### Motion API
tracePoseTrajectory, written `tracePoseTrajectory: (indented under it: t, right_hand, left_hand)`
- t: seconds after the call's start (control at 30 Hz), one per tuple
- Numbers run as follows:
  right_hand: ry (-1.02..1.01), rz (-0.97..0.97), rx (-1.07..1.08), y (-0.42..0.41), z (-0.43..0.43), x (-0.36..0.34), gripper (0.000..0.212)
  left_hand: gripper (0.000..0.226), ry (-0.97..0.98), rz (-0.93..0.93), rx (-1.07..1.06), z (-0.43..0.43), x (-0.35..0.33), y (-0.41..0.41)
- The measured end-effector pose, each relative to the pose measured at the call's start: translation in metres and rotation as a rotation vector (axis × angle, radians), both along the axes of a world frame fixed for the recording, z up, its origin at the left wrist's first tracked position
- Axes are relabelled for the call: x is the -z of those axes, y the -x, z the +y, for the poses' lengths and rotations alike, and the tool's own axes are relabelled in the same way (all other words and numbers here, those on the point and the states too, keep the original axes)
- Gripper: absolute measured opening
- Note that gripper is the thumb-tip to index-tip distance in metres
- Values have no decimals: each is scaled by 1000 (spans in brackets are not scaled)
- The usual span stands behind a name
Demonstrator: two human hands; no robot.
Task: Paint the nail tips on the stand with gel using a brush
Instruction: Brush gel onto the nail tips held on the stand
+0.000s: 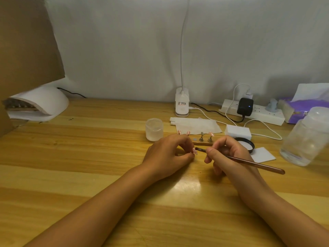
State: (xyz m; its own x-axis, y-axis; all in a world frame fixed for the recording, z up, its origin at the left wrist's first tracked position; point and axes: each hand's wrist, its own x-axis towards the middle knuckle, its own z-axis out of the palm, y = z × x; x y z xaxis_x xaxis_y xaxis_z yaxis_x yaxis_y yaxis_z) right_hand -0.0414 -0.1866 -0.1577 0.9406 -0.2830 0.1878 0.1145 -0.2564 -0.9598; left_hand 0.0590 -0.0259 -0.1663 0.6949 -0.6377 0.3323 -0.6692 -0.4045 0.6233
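My left hand [167, 152] pinches a small pink nail tip [195, 151] just above the wooden table. My right hand [226, 154] grips a brown brush [256, 164] like a pen, and its dark bristle end touches the held tip. Behind my hands lies the brown stand [203, 143], partly hidden, with small metal holders; pink nail tips [210, 134] sit on some of them. A frosted gel jar [154, 129] stands open to the left of the stand, and its black-rimmed lid [246, 144] lies behind my right hand.
A white curing lamp [38, 104] sits at the far left beside a cardboard panel. At the back are a clip lamp [182, 104], a power strip [254, 112] with cables, a white block [238, 131], tissue paper, a purple tissue pack and a clear plastic jar [306, 138] at right.
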Motion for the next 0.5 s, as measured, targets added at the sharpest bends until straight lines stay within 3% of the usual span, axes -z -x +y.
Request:
tracePoseTrajectory:
  t: [0.2,0.5]
  right_hand:
    - [51,6,7,0,3,-1,14]
    - [111,58,14,-1,2,1,7]
  left_hand:
    - [13,3,21,-5,0,1,-1]
    - [11,12,20,5,1,2,-2]
